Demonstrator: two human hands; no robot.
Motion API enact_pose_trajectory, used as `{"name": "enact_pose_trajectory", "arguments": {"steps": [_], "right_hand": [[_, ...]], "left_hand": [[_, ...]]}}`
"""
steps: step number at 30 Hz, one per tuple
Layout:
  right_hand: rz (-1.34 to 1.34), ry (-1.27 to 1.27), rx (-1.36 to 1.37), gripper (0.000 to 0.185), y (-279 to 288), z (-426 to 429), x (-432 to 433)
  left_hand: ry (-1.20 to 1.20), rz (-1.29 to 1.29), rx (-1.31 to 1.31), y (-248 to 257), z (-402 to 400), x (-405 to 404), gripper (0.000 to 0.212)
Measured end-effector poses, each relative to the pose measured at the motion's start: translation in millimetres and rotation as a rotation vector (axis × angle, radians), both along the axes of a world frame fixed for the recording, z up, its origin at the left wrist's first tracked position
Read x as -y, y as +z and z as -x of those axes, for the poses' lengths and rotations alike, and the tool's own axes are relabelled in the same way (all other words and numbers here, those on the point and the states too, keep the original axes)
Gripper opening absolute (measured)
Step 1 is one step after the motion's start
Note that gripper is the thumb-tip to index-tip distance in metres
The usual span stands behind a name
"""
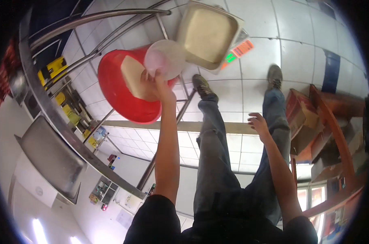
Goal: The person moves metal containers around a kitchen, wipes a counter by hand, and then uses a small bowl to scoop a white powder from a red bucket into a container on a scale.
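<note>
My left hand grips a translucent, round plastic bowl over a red plastic tub. A pale beige mass lies in the tub; whether it is powder or batter I cannot tell. Beside the tub, to the right, a rectangular metal pan holds a smooth beige layer. The pan sits on what looks like a digital scale, whose keypad shows orange and green keys. Lower right, in front of my leg, my right hand hangs with its fingers apart and nothing in them.
A metal table frame runs along the left, its tubular bars near the tub. An upturned-looking metal pan is at far left. On the right, an orange shelf rack holds cardboard boxes. White tiles cover the floor.
</note>
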State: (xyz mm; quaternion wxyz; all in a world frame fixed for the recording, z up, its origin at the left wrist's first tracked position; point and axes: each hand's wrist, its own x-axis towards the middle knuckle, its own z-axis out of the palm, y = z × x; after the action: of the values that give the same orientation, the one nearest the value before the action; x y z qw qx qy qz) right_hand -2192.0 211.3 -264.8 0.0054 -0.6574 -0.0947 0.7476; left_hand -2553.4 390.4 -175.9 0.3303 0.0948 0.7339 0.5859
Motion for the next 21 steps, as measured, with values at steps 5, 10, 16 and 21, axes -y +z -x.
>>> {"name": "enact_pose_trajectory", "arguments": {"steps": [5, 10, 16, 21], "right_hand": [[0.013, 0.129, 0.01, 0.027, -2, 22, -10], [-0.143, 0.077, -0.127, 0.028, 24, 79, -63], [-0.218, -0.071, -0.208, 0.036, 52, 105, -109], [-0.1, -0.074, -0.147, 0.04, 51, 97, -100]], "left_hand": [[0.137, 0.143, -0.506, 24, 105, 26, 0.091], [0.062, 0.903, -1.108, -91, 258, 110, 0.108], [-0.389, 1.244, -1.125, -230, 338, 126, 0.09], [-0.011, 0.591, -0.072, -278, 300, 136, 0.087]]}}
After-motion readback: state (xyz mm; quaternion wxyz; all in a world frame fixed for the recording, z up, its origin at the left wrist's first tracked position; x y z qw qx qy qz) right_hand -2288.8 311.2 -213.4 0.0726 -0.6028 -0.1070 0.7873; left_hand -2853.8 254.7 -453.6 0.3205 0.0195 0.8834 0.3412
